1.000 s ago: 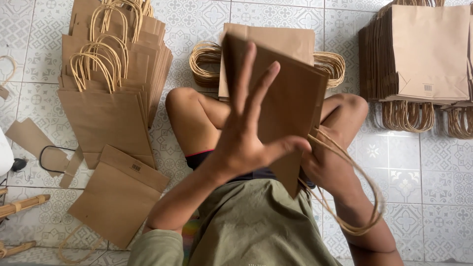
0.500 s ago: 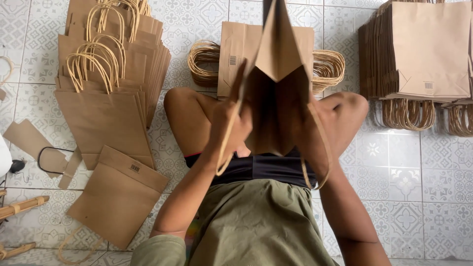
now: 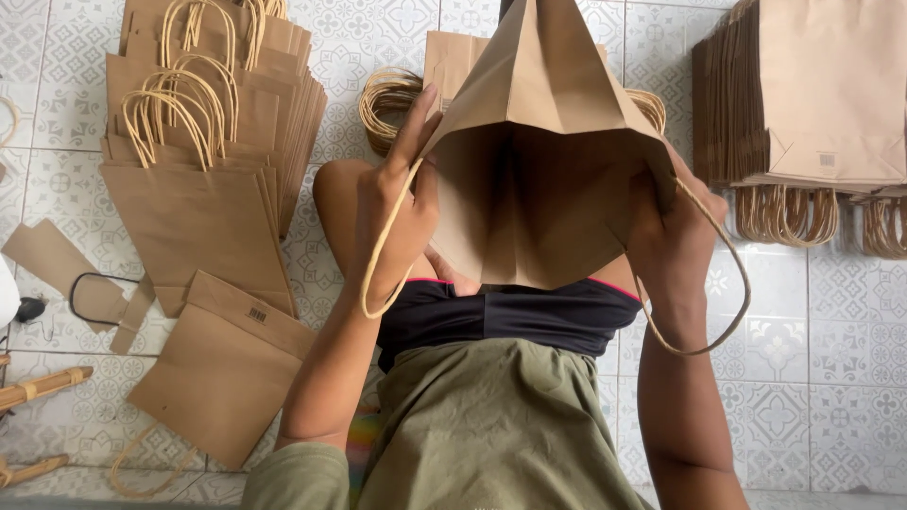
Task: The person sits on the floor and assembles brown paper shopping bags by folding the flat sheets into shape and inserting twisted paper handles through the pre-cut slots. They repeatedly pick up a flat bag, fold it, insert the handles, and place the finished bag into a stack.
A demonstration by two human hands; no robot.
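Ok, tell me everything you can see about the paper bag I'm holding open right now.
The paper bag is plain brown kraft paper, held up with its open mouth facing the camera and its creased sides tapering upward. The inside looks empty. A twisted paper-cord handle loops down on each side. The left hand grips the left rim, the right hand the right, above the lap.

open bag (image 3: 548,161): top tip runs off the upper edge; far inside too dark to read.
right hand (image 3: 675,227): fingers hidden behind the bag wall.
flat bag stack (image 3: 812,94): cut by top and right edges.
coiled handles (image 3: 387,99): right coil mostly behind the open bag.
wooden sticks (image 3: 38,387): clipped at left edge.
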